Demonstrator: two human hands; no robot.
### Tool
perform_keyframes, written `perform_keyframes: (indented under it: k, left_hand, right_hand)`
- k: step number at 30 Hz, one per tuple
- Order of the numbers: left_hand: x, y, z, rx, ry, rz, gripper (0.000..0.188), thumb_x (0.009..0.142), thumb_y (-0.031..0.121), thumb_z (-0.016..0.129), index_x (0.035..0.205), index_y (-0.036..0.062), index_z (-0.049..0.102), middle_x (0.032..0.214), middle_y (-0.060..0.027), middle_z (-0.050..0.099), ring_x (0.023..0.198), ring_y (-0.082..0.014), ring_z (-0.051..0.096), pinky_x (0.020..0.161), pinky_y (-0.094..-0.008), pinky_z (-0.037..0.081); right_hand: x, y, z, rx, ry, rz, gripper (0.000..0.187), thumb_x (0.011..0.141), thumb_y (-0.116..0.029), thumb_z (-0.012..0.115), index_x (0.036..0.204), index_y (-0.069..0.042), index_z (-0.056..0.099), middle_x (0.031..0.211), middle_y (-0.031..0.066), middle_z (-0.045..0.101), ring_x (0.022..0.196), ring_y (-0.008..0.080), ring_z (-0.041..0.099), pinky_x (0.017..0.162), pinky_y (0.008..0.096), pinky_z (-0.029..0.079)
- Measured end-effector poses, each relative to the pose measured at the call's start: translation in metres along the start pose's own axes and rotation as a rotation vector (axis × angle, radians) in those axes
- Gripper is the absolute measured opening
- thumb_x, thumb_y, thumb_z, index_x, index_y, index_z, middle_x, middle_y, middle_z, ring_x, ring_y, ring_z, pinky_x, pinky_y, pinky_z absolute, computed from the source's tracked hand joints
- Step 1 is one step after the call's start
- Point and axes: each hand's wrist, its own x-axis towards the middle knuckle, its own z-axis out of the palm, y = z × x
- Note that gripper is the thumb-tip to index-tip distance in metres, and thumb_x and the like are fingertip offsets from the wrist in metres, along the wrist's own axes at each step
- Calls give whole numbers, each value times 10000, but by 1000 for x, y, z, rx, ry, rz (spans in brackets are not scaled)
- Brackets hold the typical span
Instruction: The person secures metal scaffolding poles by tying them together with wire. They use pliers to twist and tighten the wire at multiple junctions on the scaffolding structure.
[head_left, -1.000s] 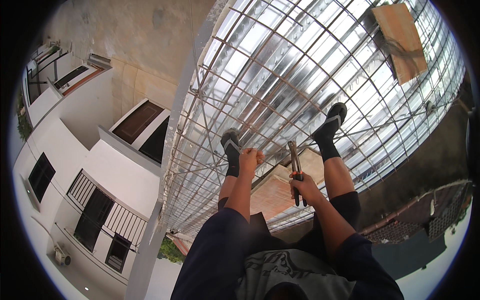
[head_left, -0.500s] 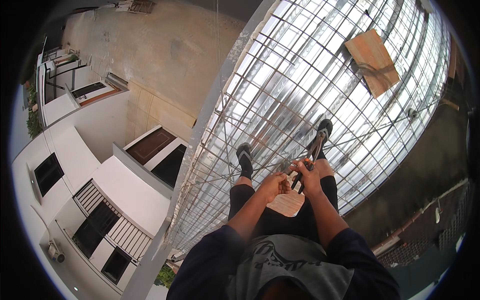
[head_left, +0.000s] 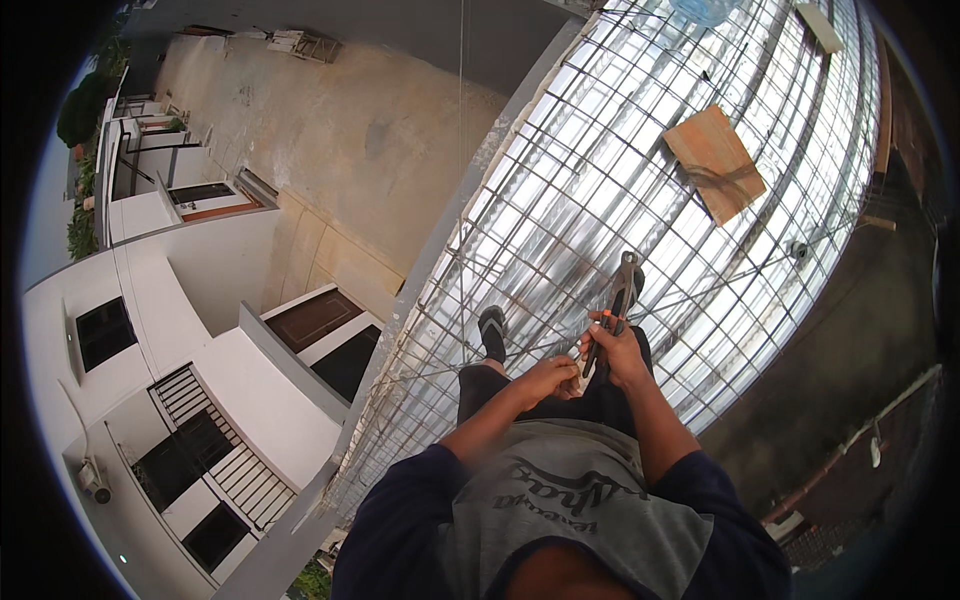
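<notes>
The right hand (head_left: 622,352) was closed round the pliers (head_left: 621,292) — held above the mesh (head_left: 690,290), jaws pointing forward. The left hand (head_left: 552,381) curled its fingers just beside them — what it pinched, if anything, I could not tell. A board (head_left: 716,160) lay farther out.

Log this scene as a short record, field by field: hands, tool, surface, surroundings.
Right hand: closed around the pincers
Left hand: curled, close to the pincers' handles; whether it holds anything is unclear
Tool: pincers, dark-handled with orange parts, head pointing away from the person
Surface: steel mesh over shiny metal sheeting
On the mesh: flat orange-brown board
Off to the left: white building with dark windows
</notes>
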Motion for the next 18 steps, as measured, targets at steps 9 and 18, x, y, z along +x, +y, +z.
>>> perform_keyframes:
  k: [9, 18]
  left_hand:
    - [-8, 92, 116, 758, 436, 553, 490, 885, 284, 586, 1246, -26, 467, 986, -201, 636, 890, -273, 634, 792, -361, 482]
    - [-38, 127, 174, 426, 373, 581, 291, 975, 216, 444, 1167, 30, 561, 701, -31, 558, 590, -93, 531, 541, -252, 429]
  right_hand:
    - [-29, -74, -12, -42, -61, -192, 355, 874, -182, 634, 1124, 34, 505, 934, 117, 623, 907, 173, 590, 828, 291, 468]
    - [-70, -148, -5, -101, -227, -133, 289, 897, -217, 596, 1058, 17, 543, 976, 118, 601, 905, 210, 604, 739, 361, 508]
